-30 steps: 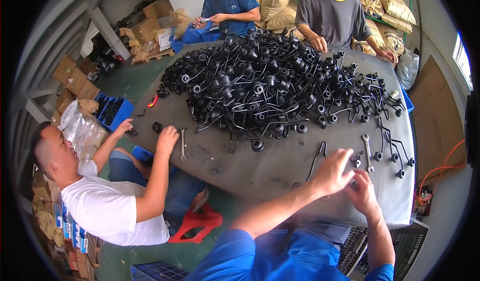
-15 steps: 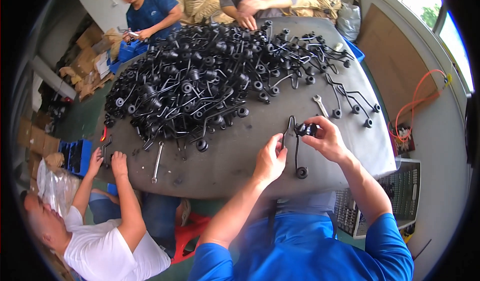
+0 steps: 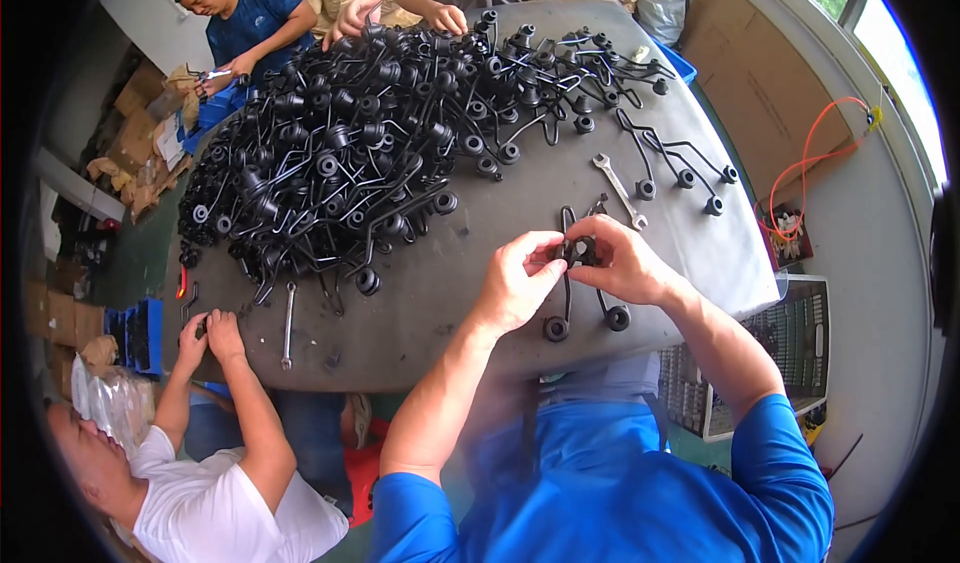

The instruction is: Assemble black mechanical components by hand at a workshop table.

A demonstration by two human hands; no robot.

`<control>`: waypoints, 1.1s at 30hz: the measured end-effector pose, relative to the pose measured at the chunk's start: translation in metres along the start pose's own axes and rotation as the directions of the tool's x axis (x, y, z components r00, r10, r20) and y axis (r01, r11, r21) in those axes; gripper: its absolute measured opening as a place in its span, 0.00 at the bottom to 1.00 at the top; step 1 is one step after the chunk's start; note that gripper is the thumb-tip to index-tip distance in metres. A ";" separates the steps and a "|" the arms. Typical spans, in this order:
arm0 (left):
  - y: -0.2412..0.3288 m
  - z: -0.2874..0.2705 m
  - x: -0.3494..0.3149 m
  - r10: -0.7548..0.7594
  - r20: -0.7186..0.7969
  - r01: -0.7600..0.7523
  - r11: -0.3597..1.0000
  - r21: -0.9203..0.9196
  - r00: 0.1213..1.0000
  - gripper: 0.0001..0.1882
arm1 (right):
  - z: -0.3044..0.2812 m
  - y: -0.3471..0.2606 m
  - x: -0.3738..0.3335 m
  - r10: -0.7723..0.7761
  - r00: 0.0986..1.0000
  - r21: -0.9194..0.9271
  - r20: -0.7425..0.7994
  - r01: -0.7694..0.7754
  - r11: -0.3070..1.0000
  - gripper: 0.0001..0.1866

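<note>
My left hand [image 3: 520, 281] and my right hand [image 3: 625, 258] meet over the near part of the grey table [image 3: 440, 303], both pinching a black bent-wire part [image 3: 578, 255] with round rollers at its ends. Two of its rollers [image 3: 556, 329] lie on the table just below my hands. A big heap of the same black wire parts [image 3: 340, 143] covers the table's far and left side. A silver wrench [image 3: 618, 189] lies just beyond my right hand.
A person in a white shirt [image 3: 215, 503] at lower left has both hands on the table edge near another wrench [image 3: 288, 325]. Two more people work at the far side. A few separate wire parts [image 3: 680, 158] lie at right. A wire crate [image 3: 790, 353] stands right of the table.
The view has swung so the table sits more centred. My hands stay together on the wire part and have drawn slightly nearer. The white-shirted person's hands shifted along the table edge.
</note>
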State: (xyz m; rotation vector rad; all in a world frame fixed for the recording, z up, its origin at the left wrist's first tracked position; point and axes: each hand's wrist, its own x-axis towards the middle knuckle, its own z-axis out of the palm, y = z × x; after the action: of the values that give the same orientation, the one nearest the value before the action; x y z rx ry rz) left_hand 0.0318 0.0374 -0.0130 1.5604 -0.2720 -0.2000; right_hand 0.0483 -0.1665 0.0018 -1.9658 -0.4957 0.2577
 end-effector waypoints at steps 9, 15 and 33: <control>-0.013 0.005 -0.001 -0.026 -0.107 0.038 0.993 0.108 0.994 0.10 | 0.000 -0.004 0.004 -0.186 0.981 -0.345 0.059 0.195 0.918 0.19; -0.022 0.008 0.009 -0.329 -0.161 0.340 0.940 0.040 0.930 0.09 | 0.005 -0.017 0.001 -0.089 0.991 -0.490 0.099 0.127 0.862 0.18; -0.036 0.026 -0.002 -0.308 -0.077 0.240 0.855 -0.461 0.948 0.25 | -0.032 0.021 0.005 -0.167 0.962 -0.407 -0.214 0.068 0.911 0.22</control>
State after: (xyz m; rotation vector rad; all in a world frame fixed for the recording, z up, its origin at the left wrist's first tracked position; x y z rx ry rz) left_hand 0.0240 0.0132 -0.0488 1.1394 0.1169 -0.3432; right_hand 0.0699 -0.1979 -0.0030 -2.3119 -0.5328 -0.1792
